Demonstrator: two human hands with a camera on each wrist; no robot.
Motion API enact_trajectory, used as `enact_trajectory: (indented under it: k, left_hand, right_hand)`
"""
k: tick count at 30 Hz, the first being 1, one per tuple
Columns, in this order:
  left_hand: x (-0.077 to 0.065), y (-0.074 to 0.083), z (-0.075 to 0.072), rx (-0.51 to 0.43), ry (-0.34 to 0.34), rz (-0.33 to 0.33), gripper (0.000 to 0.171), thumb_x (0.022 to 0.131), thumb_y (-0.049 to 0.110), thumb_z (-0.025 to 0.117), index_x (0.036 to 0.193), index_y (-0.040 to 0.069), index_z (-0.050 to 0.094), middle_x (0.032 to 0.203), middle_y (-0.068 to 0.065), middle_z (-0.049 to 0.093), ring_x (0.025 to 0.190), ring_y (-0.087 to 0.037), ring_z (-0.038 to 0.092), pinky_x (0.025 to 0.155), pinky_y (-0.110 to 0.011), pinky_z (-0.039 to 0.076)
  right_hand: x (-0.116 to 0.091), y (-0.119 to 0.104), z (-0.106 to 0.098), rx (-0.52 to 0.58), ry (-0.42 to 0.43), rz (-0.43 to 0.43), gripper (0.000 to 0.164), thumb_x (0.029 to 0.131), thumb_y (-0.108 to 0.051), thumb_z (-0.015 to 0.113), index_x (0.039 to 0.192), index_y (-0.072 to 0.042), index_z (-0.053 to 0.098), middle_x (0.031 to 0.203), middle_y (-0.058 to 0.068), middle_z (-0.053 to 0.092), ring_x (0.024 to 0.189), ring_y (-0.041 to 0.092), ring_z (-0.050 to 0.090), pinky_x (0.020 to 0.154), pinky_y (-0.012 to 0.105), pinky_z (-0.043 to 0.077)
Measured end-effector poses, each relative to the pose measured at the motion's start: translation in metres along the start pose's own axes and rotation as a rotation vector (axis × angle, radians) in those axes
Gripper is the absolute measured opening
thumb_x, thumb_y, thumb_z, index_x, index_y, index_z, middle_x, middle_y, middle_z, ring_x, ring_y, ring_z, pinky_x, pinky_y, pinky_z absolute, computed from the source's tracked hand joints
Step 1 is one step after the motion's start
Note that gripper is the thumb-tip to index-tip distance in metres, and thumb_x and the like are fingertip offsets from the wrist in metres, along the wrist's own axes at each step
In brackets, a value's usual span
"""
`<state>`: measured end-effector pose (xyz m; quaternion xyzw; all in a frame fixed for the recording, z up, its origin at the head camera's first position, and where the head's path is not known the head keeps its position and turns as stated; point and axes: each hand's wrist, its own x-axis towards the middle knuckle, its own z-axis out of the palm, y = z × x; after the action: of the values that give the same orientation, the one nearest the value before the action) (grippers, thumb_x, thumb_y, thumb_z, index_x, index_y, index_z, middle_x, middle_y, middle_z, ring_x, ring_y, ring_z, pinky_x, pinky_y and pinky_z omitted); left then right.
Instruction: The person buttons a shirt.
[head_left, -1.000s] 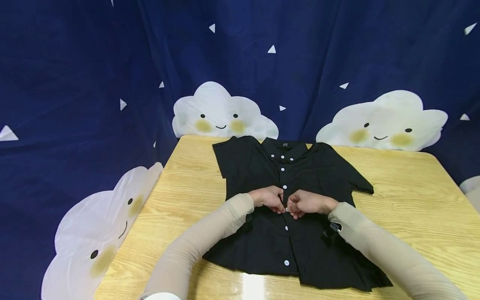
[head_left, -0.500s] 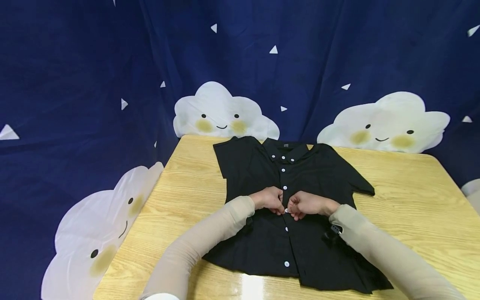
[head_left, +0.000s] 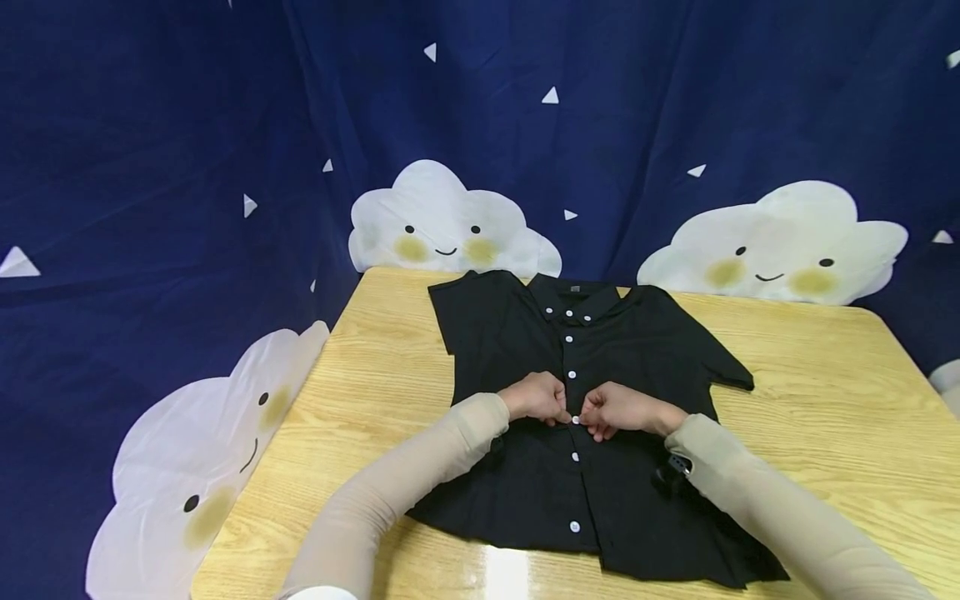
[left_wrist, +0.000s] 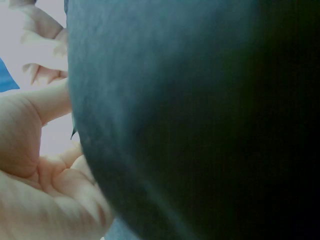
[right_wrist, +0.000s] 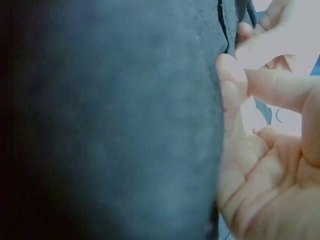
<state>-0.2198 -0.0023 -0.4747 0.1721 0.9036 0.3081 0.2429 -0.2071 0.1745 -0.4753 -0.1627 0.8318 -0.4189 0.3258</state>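
A black short-sleeved button-up shirt (head_left: 502, 333) lies front up, collar away from me, on the table. My left hand (head_left: 538, 397) grips the front placket at mid-shirt, beside a white button (head_left: 576, 420). From the other side of that button, my right hand (head_left: 626, 410) pinches the shirt with thumb and forefinger. In the right wrist view the right thumb and forefinger (right_wrist: 232, 75) meet at the dark cloth. Blurred cloth (left_wrist: 150, 100) fills most of the left wrist view and hides the left fingertips.
More white buttons run along the placket, including a lower button (head_left: 575, 527) near the hem. The wooden table (head_left: 382, 358) extends to both sides. Behind it hangs a navy curtain (head_left: 487, 83) with white clouds and triangles.
The button between my hands shows more fully now, and the fingertips have drawn slightly apart around it. The shirt has hardly moved.
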Motion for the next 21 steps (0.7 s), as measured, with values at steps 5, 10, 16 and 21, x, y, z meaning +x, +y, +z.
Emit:
enact_trajectory:
  k: [5,10,16,21]
  left_hand:
    - [-0.0001,0.0002,-0.0035,-0.02,-0.01,0.001,0.019,0.072,0.02,0.073,0.061,0.012,0.059,0.053,0.001,0.058,0.049,-0.01,0.054,0.043,-0.022,0.038]
    - [0.0012,0.0013,-0.0053,-0.033,-0.035,0.018,0.017,0.072,0.019,0.072,0.062,0.011,0.061,0.055,0.0,0.06,0.049,-0.011,0.054,0.044,-0.022,0.039]
    - [0.0037,0.0029,-0.0054,-0.028,-0.017,0.029,0.016,0.072,0.02,0.072,0.064,0.011,0.062,0.056,0.0,0.06,0.05,-0.01,0.053,0.044,-0.022,0.038]
    - [-0.0025,0.0023,-0.005,-0.015,-0.023,0.053,0.015,0.074,0.022,0.07,0.065,0.013,0.062,0.057,0.001,0.06,0.052,-0.009,0.053,0.047,-0.022,0.039]
  right_hand:
    - [-0.001,0.0007,0.0012,0.013,0.021,0.014,0.015,0.084,-0.009,0.056,0.074,0.001,0.057,0.062,0.009,0.058,0.058,0.019,0.058,0.055,0.033,0.048]
    - [-0.0022,0.0018,0.0008,0.027,0.027,0.033,0.013,0.083,-0.008,0.056,0.075,0.002,0.057,0.062,0.01,0.058,0.058,0.02,0.059,0.055,0.033,0.049]
    - [-0.0047,0.0012,-0.0016,0.012,0.046,0.046,0.014,0.083,-0.009,0.056,0.074,0.001,0.057,0.064,0.011,0.058,0.06,0.021,0.059,0.056,0.033,0.049]
    - [-0.0087,0.0008,0.002,-0.029,0.069,-0.01,0.006,0.079,-0.003,0.056,0.075,0.001,0.058,0.064,0.008,0.057,0.059,0.02,0.057,0.055,0.032,0.047]
